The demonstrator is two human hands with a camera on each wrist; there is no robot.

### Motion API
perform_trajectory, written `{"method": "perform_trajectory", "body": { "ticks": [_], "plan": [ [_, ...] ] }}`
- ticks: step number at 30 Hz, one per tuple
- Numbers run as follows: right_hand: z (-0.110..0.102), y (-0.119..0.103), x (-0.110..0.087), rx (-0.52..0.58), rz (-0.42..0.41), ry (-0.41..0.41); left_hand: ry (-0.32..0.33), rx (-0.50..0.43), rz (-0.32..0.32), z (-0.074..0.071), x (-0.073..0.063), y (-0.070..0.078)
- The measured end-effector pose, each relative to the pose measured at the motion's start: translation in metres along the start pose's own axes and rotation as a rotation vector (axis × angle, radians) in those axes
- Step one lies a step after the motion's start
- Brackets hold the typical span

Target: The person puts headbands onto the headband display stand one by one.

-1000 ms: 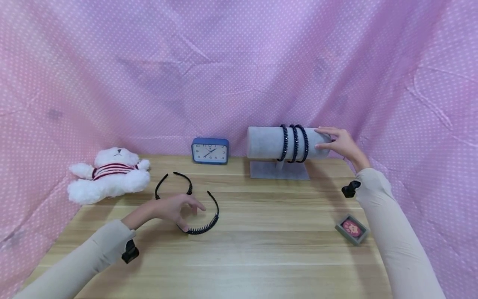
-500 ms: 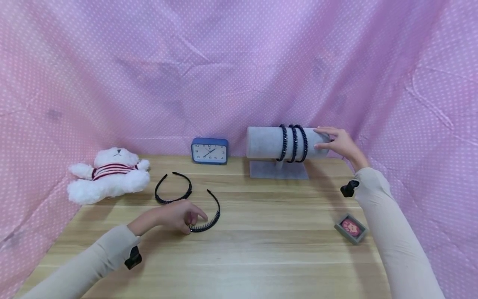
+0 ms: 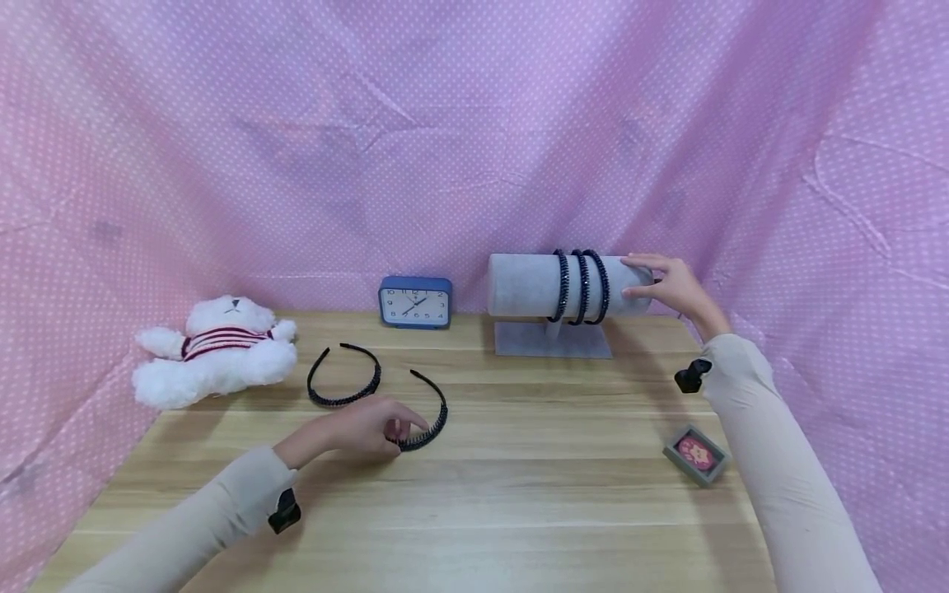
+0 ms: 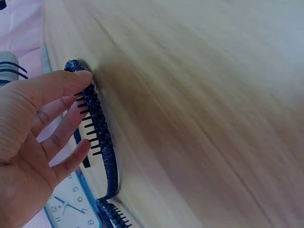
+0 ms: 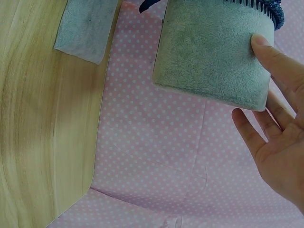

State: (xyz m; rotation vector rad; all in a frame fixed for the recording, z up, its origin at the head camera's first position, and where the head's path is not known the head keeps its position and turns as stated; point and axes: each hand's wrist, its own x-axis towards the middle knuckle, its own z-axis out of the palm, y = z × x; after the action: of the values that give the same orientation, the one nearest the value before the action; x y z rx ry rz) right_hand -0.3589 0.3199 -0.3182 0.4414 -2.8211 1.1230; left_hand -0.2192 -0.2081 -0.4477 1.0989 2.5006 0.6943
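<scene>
In the head view, my left hand (image 3: 363, 427) is at a dark beaded headband (image 3: 442, 414) lying on the table at centre left. The left wrist view shows the thumb and fingers pinching that headband's toothed band (image 4: 100, 121). A second dark headband (image 3: 337, 402) lies just behind this hand. My right hand (image 3: 680, 290) grips the right end of a grey plush cylinder stand (image 3: 522, 284), thumb in front and fingers behind. Several similar headbands are not there, only three, with headbands (image 3: 583, 288) hung around the cylinder. The right wrist view shows the thumb against the plush end (image 5: 213, 52).
A blue alarm clock (image 3: 415, 303) stands at the back centre. To the left lies a white plush bear (image 3: 222, 350) in a striped top. A small grey framed box (image 3: 695, 455) with a pink picture lies near the right edge. Pink dotted cloth (image 3: 445, 123) surrounds the table.
My left hand has closed on the front headband and shifted it slightly right and away from me. The right hand keeps its place on the stand.
</scene>
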Motion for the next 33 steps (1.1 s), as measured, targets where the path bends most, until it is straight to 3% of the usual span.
{"method": "perform_trajectory", "body": {
  "ticks": [8, 16, 27, 33],
  "plan": [
    [0.000, -0.003, -0.002, 0.014, 0.012, -0.005, 0.083, 0.006, -0.005, -0.011, 0.009, 0.007],
    [0.002, -0.001, 0.000, 0.019, 0.005, -0.001, 0.164, -0.105, 0.052, -0.026, 0.015, 0.010],
    [0.003, -0.001, -0.001, 0.024, 0.007, 0.000, 0.238, -0.218, 0.006, -0.050, 0.014, 0.011],
    [0.001, -0.005, -0.003, 0.014, 0.009, 0.003, 0.265, -0.247, -0.062, -0.065, 0.015, 0.011]
  ]
}}
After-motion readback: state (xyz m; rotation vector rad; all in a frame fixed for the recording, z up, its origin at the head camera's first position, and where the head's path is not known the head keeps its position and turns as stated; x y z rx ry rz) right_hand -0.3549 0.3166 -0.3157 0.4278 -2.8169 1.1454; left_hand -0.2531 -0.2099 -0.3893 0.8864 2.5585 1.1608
